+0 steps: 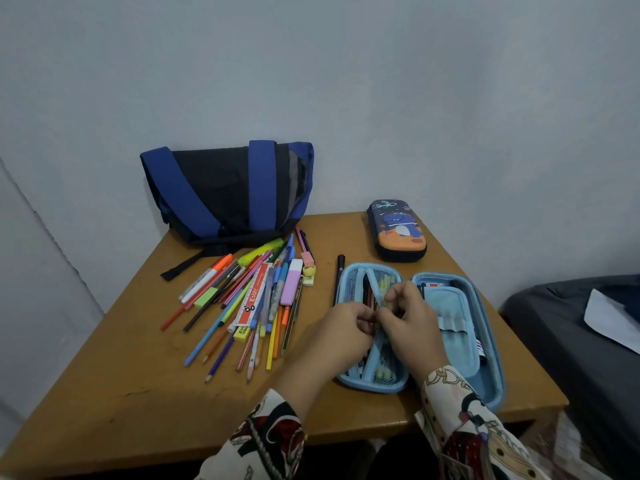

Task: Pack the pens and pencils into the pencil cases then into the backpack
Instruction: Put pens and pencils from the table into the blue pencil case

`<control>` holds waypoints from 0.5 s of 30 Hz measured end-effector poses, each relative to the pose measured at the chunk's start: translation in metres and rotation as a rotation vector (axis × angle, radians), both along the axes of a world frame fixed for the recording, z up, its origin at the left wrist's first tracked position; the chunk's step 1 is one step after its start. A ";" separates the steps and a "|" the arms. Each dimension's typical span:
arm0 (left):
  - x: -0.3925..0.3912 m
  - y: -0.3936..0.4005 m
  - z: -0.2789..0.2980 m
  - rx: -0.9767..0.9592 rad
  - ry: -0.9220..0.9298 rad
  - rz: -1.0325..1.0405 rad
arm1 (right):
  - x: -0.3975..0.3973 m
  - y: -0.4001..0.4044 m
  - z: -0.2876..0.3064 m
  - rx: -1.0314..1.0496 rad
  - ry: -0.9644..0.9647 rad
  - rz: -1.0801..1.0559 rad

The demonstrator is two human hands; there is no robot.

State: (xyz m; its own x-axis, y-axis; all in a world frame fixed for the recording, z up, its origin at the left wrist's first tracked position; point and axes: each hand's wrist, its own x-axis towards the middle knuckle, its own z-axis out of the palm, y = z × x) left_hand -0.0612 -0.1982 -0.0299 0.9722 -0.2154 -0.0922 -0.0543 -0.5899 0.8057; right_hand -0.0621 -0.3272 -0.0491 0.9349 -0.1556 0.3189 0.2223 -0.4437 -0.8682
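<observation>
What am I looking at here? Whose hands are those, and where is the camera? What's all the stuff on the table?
There is no machine here. A person wears a camera on their head, so you see what they see, looking down at their own two hands.

The left hand and the right hand meet over an open light blue pencil case. Their fingers are curled, pinching something small at the case's mesh pocket, but I cannot tell exactly what.

On the wooden table lies a pile of pens and pencils still waiting to be packed. One black pen lies alone beside the open case. Behind that is a closed dinosaur pencil case. At the back, against the wall, leans the blue and black backpack, where the cases go in the end.
</observation>
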 end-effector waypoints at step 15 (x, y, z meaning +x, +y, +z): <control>0.060 0.041 0.004 0.395 -0.351 0.399 | 0.001 0.000 0.000 0.026 0.029 0.006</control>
